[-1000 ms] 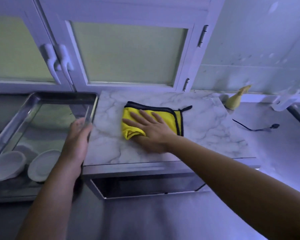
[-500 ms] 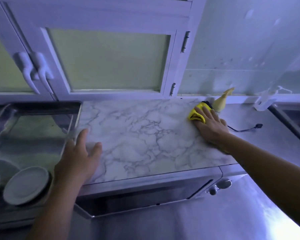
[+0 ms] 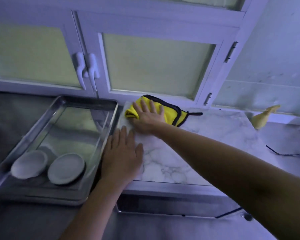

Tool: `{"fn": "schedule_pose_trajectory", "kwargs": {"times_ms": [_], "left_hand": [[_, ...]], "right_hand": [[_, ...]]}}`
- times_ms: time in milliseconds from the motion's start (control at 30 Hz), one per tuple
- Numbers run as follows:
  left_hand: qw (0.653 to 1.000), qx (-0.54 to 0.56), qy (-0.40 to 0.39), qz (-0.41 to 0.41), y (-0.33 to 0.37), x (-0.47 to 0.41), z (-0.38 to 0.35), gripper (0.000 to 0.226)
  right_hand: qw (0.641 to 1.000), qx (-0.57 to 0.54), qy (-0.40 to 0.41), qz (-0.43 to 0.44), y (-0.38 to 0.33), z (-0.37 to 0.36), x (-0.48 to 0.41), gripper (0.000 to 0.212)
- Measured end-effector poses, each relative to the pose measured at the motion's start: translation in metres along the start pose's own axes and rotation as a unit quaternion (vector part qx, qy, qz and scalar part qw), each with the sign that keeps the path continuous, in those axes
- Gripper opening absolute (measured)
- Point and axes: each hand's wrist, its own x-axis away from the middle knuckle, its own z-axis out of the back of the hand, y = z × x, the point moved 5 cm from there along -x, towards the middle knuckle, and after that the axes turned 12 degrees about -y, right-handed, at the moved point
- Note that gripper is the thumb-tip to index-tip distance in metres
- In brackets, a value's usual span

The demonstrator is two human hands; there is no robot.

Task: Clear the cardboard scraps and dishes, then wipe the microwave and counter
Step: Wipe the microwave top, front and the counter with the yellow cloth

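Microwave top (image 3: 189, 153): left hand (image 3: 121, 156) lies flat near its left edge, fingers straight, gripping nothing, just beside tray (image 3: 109, 129). Just beyond, right hand (image 3: 145, 118), arm outstretched, presses yellow cloth (image 3: 171, 111) flat-fingered into the far-left corner. Bare top runs right of cloth.

No text, label, brand, number or sign is legible.

Microwave (image 3: 163, 203) front, 6 o'clock: dim and motion-blurred. Any marking beside the knob (image 3: 248, 217) at 5 o'clock is possibly lost in the poor light; cannot tell.

Yellow cloth (image 3: 173, 113), 12 o'clock: the dark loop at its edge is too small to show print.

Metal tray (image 3: 87, 101), 9 o'clock: only reflections on its surface, none of them readable.
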Motion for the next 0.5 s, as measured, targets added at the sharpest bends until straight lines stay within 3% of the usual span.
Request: {"fn": "schedule_pose_trajectory", "kwargs": {"times_ms": [233, 500], "left_hand": [[0.993, -0.094, -0.007, -0.065, 0.008, 0.044, -0.014, 0.079], [0.993, -0.103, -0.015, -0.055, 0.007, 0.044, -0.012, 0.084]], "right_hand": [[0.981, 0.064, -0.07, 0.171, -0.096, -0.012, 0.003, 0.065], [0.982, 0.021, -0.016, 0.185, -0.03, -0.005, 0.032, 0.057]]}}
